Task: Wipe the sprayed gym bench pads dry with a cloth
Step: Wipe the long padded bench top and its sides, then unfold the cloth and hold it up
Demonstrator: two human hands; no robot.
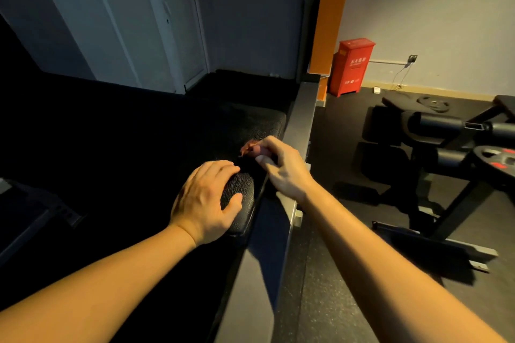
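A black textured bench pad point(242, 189) lies in front of me, with a second black pad point(259, 122) just beyond it across a dark gap. My left hand point(207, 200) rests flat on the near pad, fingers spread over its far edge. My right hand point(281, 167) is over the gap between the pads and pinches a small reddish-brown cloth point(249, 147) between thumb and fingers. Most of the cloth is hidden by the fingers and the dark.
A grey metal frame beam point(301, 120) runs along the right side of the pads. Black gym equipment with roller pads point(434, 131) and weight plates point(496, 159) stands at the right. A red cabinet point(351, 67) stands by the orange pillar point(331, 8). The left side is in deep shadow.
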